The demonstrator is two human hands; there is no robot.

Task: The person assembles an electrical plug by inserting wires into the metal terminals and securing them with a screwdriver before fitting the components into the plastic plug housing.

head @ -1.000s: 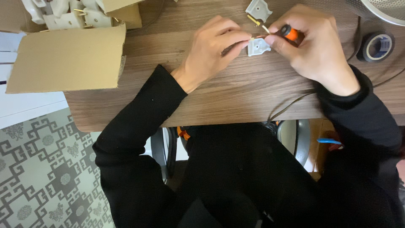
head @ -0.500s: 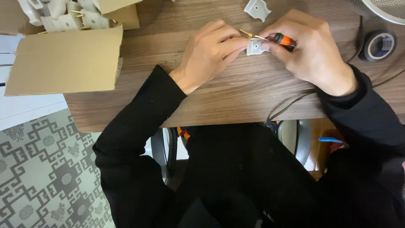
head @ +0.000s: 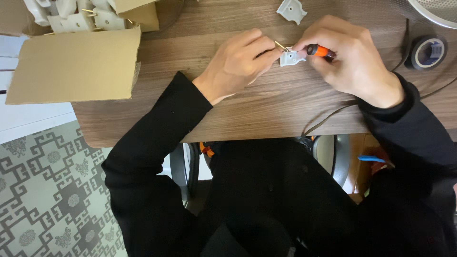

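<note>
**Small white plastic fitting held at the far edge of the wooden surface**

The white plastic fitting [head: 290, 57] sits on the wooden surface [head: 266, 109], between the two hands, toward the far side from the seated person. A thin brass-coloured pin [head: 281, 45] sticks up and away from its left corner.

Left hand [head: 236, 64]: fingers curled closed, fingertips pinching the left side of the fitting and touching the pin. Right hand [head: 350, 59]: closed around an orange-and-black-handled screwdriver [head: 319, 50], whose tip end points at the fitting; the tip itself is hidden by the fingers.

Relative to the fitting:
- Just beyond it, a second white plastic fitting [head: 291, 10] lies loose on the surface.
- Well to its right, past the right hand, a roll of black tape [head: 428, 52]; beyond that, the rim of a white mesh object [head: 438, 10] at the frame corner.
- Well to its left, an open cardboard box [head: 71, 64] holding more white plastic parts [head: 71, 16] with brass pins.
- Nearer the person, a dark cable [head: 333, 114] runs across the surface to its edge.

Both sleeves are black.
</note>
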